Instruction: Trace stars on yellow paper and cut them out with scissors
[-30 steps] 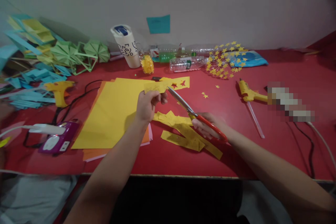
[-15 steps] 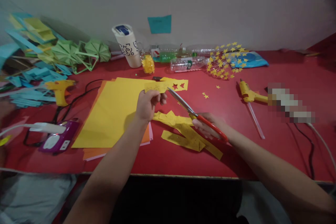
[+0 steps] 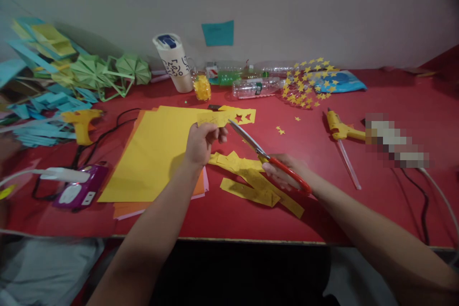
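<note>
My left hand (image 3: 202,141) pinches a yellow paper strip (image 3: 214,118) with star outlines drawn on it. Star-shaped holes show in the strip's right part, beyond the blades. In my right hand (image 3: 281,172) are red-handled scissors (image 3: 251,142), whose tips meet the strip beside one cut-out. The blades look nearly closed. Below them several yellow paper scraps (image 3: 251,179) lie heaped on the red table (image 3: 322,210). A few small yellow stars (image 3: 280,130) rest to the right of the blades.
Yellow sheets (image 3: 143,162) lie stacked over orange and pink ones. Glue guns stand left (image 3: 81,124) and right (image 3: 337,126). A purple power socket (image 3: 81,191) sits front left. Along the wall are a white tumbler (image 3: 174,64), plastic bottles (image 3: 256,88) and a star-covered clear ball (image 3: 304,88).
Almost nothing differs. Both hands, the strip and the scissors keep nearly the same position.
</note>
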`<action>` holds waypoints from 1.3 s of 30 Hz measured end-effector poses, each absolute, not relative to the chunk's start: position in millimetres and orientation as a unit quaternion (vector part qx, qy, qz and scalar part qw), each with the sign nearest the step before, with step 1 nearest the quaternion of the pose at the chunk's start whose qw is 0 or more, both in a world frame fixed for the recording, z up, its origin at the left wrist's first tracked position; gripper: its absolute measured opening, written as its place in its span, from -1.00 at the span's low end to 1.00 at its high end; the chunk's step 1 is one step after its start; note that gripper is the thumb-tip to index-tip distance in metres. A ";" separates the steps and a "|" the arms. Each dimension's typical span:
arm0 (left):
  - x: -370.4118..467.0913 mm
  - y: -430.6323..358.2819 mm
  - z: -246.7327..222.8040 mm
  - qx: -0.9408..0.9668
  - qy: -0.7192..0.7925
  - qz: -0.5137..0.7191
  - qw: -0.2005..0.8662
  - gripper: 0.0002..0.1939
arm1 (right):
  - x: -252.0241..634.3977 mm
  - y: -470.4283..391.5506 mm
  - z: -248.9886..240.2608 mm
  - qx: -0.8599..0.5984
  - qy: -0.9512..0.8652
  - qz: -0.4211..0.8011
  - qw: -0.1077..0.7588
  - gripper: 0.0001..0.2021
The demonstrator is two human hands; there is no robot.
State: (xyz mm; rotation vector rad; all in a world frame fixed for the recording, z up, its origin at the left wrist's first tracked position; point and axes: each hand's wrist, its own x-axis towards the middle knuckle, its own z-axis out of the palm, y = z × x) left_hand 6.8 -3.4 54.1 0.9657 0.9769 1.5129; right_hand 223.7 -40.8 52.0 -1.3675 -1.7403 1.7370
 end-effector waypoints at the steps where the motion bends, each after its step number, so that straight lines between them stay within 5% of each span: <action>1: 6.8 -3.3 54.1 0.404 0.408 0.631 0.522 -0.77 | 223.8 -40.7 51.8 -0.477 -0.611 0.610 0.164 -0.44; 21: 8.9 -2.3 52.3 0.418 0.408 0.633 0.508 -0.72 | 223.7 -40.4 51.4 -0.469 -0.607 0.616 0.179 -0.43; 30: 8.8 -3.3 50.7 0.440 0.400 0.641 0.486 -0.87 | 226.1 -36.9 48.5 -0.475 -0.617 0.603 0.175 -0.42; 39: 4.9 1.0 52.5 0.419 0.397 0.655 0.487 -0.76 | 227.2 -34.8 48.8 -0.463 -0.622 0.606 0.180 -0.39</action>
